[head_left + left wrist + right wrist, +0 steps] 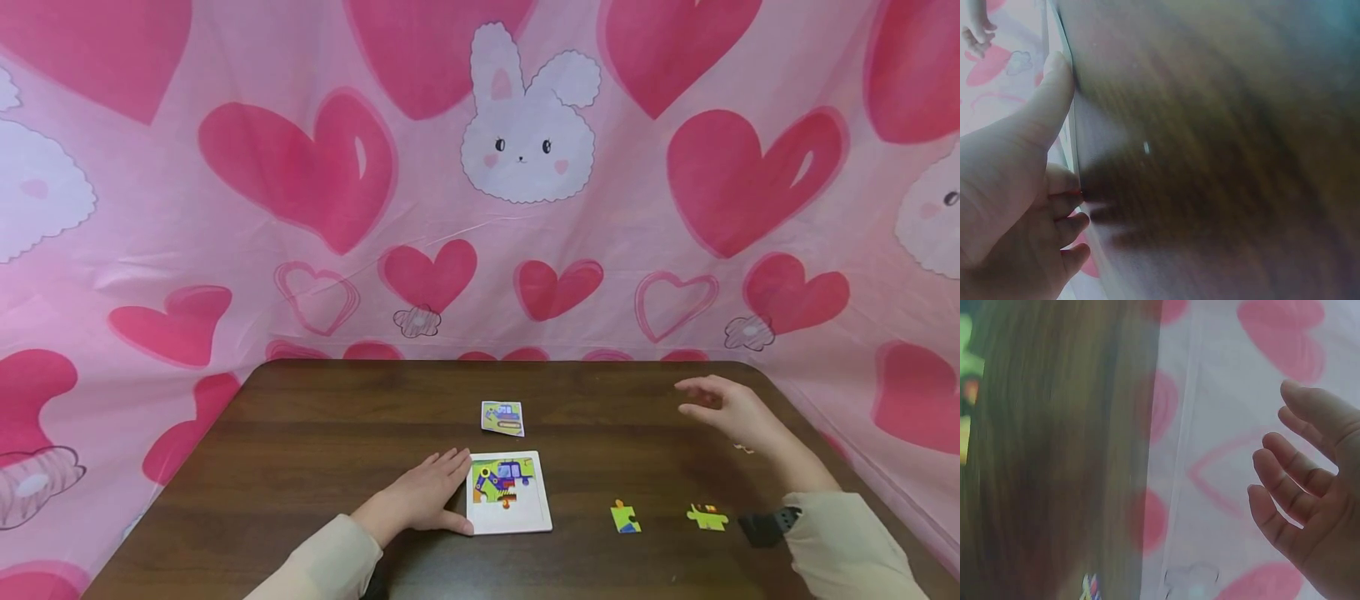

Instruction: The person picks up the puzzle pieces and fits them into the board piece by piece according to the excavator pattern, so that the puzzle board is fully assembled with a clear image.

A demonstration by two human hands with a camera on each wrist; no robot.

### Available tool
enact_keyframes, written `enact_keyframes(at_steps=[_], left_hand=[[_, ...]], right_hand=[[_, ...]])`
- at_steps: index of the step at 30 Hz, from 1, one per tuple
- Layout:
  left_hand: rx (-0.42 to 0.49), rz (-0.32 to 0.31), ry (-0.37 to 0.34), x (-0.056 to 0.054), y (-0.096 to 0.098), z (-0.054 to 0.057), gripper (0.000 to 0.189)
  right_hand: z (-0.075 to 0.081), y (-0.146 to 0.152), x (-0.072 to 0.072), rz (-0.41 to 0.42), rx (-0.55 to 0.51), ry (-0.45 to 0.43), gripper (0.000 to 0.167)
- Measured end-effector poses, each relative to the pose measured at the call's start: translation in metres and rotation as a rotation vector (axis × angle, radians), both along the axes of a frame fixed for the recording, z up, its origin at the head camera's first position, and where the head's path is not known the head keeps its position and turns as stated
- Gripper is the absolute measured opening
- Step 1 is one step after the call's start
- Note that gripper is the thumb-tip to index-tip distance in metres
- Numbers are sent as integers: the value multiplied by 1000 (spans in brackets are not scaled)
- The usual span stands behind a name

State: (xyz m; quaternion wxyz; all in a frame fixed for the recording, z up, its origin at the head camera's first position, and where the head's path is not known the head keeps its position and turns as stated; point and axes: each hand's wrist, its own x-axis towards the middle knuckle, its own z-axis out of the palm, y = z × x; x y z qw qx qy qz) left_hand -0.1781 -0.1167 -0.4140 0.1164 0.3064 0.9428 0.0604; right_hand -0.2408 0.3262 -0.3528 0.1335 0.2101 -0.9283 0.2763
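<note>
A white puzzle tray [517, 518] lies at the near middle of the table, its upper part filled with a picture of a blue digger. My left hand [429, 493] rests along the tray's left side, fingers extended and thumb near the lower left corner. Raised over the table's right side, my right hand [738, 414] has loosely bent fingers; the right wrist view shows the hand [1310, 481] with nothing in it. Partly hidden under that hand is a small puzzle piece [742, 448]. Nearer me lie a green puzzle piece [624, 517] and another yellow-green piece [707, 517].
Behind the tray lies a small picture card [502, 418] of the digger. The brown wooden table [337, 417] ends at a pink curtain [435, 208] printed with hearts and rabbits. A dark wrist device [768, 527] sits at the right sleeve.
</note>
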Motion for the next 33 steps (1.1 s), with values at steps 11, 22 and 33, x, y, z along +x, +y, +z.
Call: enact_keyframes(at_steps=[11, 22, 33], left_hand=[[-1, 7, -11, -1, 0, -1, 92], [-2, 7, -13, -2, -1, 1, 92], [-5, 14, -23, -1, 0, 2, 93]], right_hand=[[-24, 58, -3, -166, -169, -235, 44], [-55, 104, -7, -184, 11, -241, 35], [-64, 115, -10, -183, 103, -322, 31]])
